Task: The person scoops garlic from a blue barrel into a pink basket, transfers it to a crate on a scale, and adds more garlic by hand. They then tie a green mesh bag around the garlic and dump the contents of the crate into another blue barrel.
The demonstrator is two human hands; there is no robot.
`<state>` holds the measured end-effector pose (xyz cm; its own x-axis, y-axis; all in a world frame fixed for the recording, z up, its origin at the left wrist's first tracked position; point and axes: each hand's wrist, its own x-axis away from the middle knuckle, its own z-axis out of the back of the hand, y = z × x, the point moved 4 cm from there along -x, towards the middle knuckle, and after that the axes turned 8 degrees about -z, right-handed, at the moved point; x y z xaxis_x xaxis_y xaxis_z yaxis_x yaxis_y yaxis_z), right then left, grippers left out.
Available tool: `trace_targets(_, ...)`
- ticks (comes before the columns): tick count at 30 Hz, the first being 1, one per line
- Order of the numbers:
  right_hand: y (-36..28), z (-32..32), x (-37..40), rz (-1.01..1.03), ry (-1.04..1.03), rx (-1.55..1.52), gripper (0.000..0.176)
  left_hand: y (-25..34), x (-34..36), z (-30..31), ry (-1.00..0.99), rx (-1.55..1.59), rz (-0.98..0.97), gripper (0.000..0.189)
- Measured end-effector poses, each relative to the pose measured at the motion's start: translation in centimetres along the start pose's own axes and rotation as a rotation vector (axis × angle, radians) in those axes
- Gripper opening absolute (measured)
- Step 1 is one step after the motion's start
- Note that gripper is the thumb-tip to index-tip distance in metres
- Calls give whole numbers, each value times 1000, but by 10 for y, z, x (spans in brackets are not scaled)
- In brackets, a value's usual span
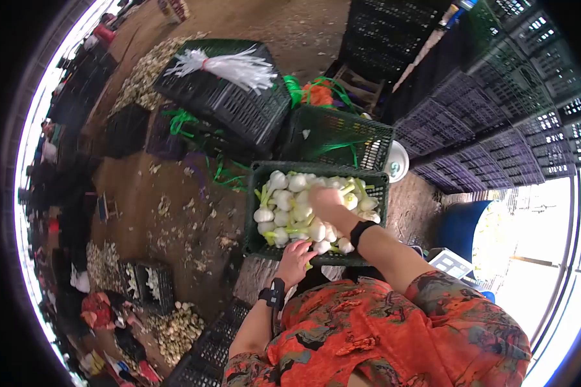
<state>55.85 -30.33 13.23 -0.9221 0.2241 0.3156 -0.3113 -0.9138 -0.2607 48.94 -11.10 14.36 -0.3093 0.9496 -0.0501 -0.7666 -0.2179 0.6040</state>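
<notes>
A green crate (254,240) stands with its long axis across the person's front, filled with white bulbs (283,200) lying packed together. Their short green stalks point several ways; near the crate's left end a few point toward its far edge. The right hand (327,200) lies palm-down on the bulbs about the middle of the crate, fingers curled among them; whether it grips one cannot be told. The left hand (295,258) rests at the near edge, fingers loosely spread, bulbs just beyond its fingertips. Beyond the far-left corner, a black crate (239,113) carries a bundle of white strips (229,66).
</notes>
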Motion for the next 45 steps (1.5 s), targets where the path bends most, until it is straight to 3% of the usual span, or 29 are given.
trace_targets(1, 4, -9, 1, 19, -12, -1, 11, -6, 6, -2, 4, 1, 22, 33)
trace_targets(3, 3, -11, 4, 183, 114, -61, 8, -15, 14, 0, 212, 295, 78, 33)
trace_targets(4, 3, -9, 6, 181, 168, -127, 9, -18, 20, 4, 261, 245, 135, 32)
trace_targets(5, 1, -11, 7, 192, 161, -121, 9, -18, 24, 5, 272, 247, 145, 32)
trace_targets(7, 1, -8, 6, 76, 117, -58, 10, -23, 32, 17, 467, 264, 284, 31)
trace_targets(11, 4, 4, 9, 98, -55, 125, 9, -28, 41, 44, 891, 173, 465, 24)
trace_targets(13, 22, 31, 26, -81, 48, -544, 11, -34, 35, 53, 863, 155, 519, 26)
trace_targets(14, 39, 41, 34, -71, 145, -728, 15, -35, 27, 53, 772, 94, 473, 30)
trace_targets(16, 68, 82, 75, -306, 416, -914, 12, -38, 8, 44, 624, 22, 327, 45)
trace_targets(17, 104, 73, 87, -411, 455, -1042, 15, -40, 1, 39, 625, 29, 320, 45)
trace_targets(18, 140, 68, 101, -452, 475, -1059, 19, -39, -11, 33, 559, 63, 246, 51)
trace_targets(19, 237, -7, 104, -442, 360, -818, 45, -35, -19, 27, 483, 101, 167, 56)
trace_targets(20, 221, 26, 143, -667, 194, -174, 74, -34, -22, 26, 466, 86, 160, 58)
trace_targets(21, 226, 33, 159, -996, -92, -70, 98, -31, -28, 28, 465, 90, 142, 58)
trace_targets(23, 246, 17, 176, -800, 350, -84, 71, -22, -34, 40, 520, -70, 233, 59)
trace_targets(25, 208, 27, 174, -746, 341, -429, 37, -8, -37, 38, 523, -55, 176, 51)
trace_targets(26, 182, 24, 168, -540, 566, -475, 12, -4, -41, 36, 428, -76, 159, 44)
trace_targets(28, 130, 19, 154, -395, 433, -659, 9, -10, -44, 23, 331, -106, 109, 25)
trace_targets(29, 101, 30, 150, -243, 400, -665, 10, -12, -50, 28, 330, -113, 98, 25)
trace_targets(31, 68, 26, 140, -120, 401, -653, 10, -18, -59, 47, 534, -86, 217, 27)
trace_targets(32, 57, 22, 133, -115, 358, -642, 10, -18, -73, 57, 666, -84, 147, 23)
trace_targets(33, 51, 17, 128, -109, 314, -630, 10, -26, -81, 52, 662, -83, 144, 23)
trace_targets(35, 45, 16, 126, -64, 280, -626, 10, -43, -97, 24, 348, -53, -40, 13)
trace_targets(36, 44, 14, 124, -16, 245, -620, 10, -52, -98, 20, 252, -54, 117, 10)
trace_targets(37, 49, 12, 127, -17, 247, -621, 10, -57, -96, 16, 251, -55, 115, 10)
trace_targets(39, 62, 8, 141, -17, 225, -638, 10, -71, -87, 16, 450, -111, 372, 15)
trace_targets(41, 72, 2, 158, -127, 207, -702, 11, -76, -91, 13, 430, -65, 412, 19)
trace_targets(43, 82, -3, 167, -209, 185, -654, 11, -72, -107, 15, 115, -103, 501, 22)
trace_targets(45, 87, -4, 174, -223, 185, -649, 11, -69, -117, 20, 116, -178, 493, 28)
